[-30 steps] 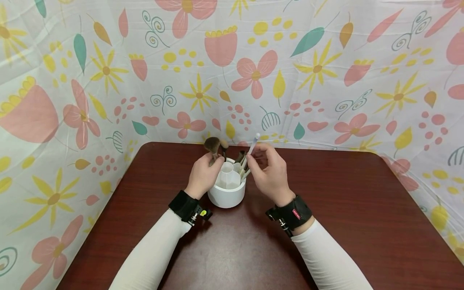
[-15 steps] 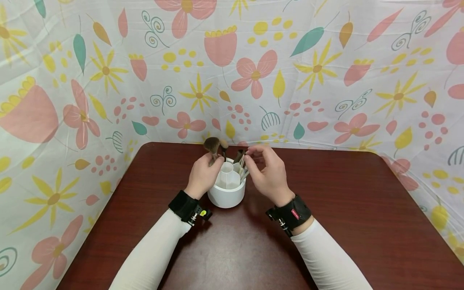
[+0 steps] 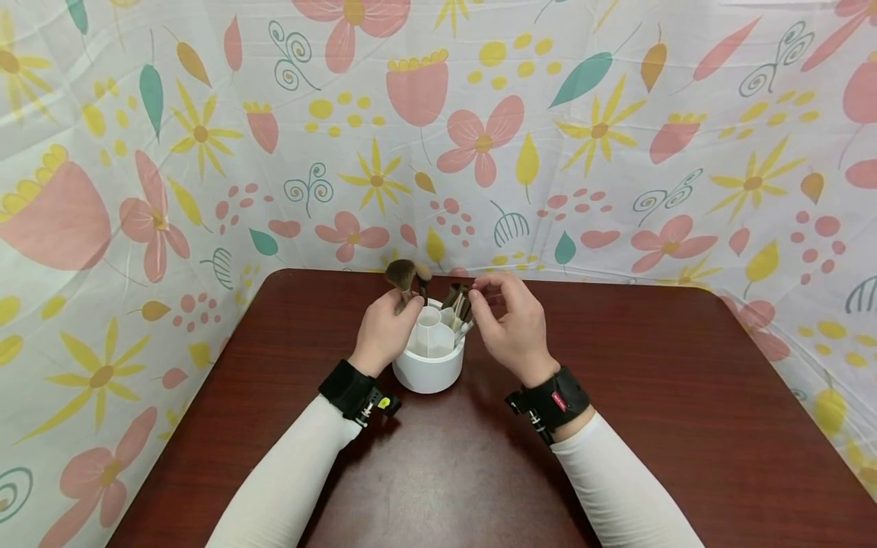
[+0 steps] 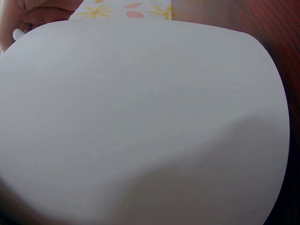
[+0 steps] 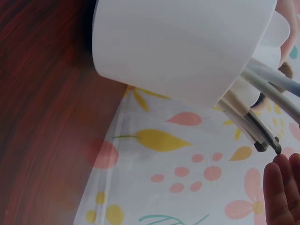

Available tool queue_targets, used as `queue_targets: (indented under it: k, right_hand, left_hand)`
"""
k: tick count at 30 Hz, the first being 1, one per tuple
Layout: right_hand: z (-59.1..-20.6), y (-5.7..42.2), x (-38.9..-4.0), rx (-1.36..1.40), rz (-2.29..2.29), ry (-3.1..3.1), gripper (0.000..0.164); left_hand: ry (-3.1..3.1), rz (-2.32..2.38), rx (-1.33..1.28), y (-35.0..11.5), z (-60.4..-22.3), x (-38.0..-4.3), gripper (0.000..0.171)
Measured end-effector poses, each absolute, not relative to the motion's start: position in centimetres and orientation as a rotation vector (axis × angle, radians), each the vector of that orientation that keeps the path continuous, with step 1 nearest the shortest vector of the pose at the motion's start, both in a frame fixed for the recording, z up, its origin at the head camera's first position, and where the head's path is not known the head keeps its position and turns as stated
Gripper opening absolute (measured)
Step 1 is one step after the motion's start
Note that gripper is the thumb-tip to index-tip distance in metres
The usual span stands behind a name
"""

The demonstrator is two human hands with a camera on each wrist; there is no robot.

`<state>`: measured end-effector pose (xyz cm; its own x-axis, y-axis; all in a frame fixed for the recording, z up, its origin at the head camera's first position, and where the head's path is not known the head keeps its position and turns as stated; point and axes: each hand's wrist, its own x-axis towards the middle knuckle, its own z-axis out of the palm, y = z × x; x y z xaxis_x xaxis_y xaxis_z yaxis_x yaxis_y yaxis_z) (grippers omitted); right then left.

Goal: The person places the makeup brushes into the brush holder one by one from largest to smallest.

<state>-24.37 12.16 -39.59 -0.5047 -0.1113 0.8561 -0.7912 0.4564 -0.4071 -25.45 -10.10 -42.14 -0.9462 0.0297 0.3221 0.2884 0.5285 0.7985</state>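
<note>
A round white makeup brush holder (image 3: 428, 373) with inner compartments stands on the table; its wall fills most of the left wrist view. My left hand (image 3: 384, 332) grips its left rim, close to a fluffy brown makeup brush (image 3: 400, 274) and a smaller brush (image 3: 423, 275) that rise behind the thumb. My right hand (image 3: 512, 327) is at the right side, its thumb and index fingertips close to the tops of several slim makeup brushes (image 3: 457, 301). In the right wrist view, fingers (image 5: 276, 190) reach near a dark brush tip (image 5: 277, 148). Nothing shows clearly between the right fingertips.
The dark red wooden table (image 3: 651, 396) extends on both sides and in front of the holder. A flower-patterned cloth (image 3: 589, 152) hangs behind the table and along its left side.
The white stick that my right hand pinched upright has gone down among the brushes on the right. My right fingers have lowered, then shifted slightly right. The left hand stays put.
</note>
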Motion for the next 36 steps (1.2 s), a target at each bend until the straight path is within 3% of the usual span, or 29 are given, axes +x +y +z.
queue_targets:
  k: [13,21,31,36]
  right_hand:
    - [-40.6,13.2,-25.5,0.631,0.965,-2.017,0.017]
    - [-41.6,13.7,-26.7,0.564,0.901,-2.147,0.019]
    - [-42.2,14.6,-27.4,0.471,0.808,-2.205,0.022]
    - [-42.1,15.2,-28.0,0.402,0.769,-2.337,0.029]
  left_hand:
    - [-2.521,-1.386,-0.306,-10.2,-42.2,-25.7,0.029]
    - [-2.485,-1.531,-0.317,-10.8,-42.5,-26.3,0.041]
    - [-2.277,-1.798,-0.456,-11.4,-42.3,-27.3,0.043]
    - [-2.230,-1.705,-0.357,-13.1,-42.4,-27.8,0.052]
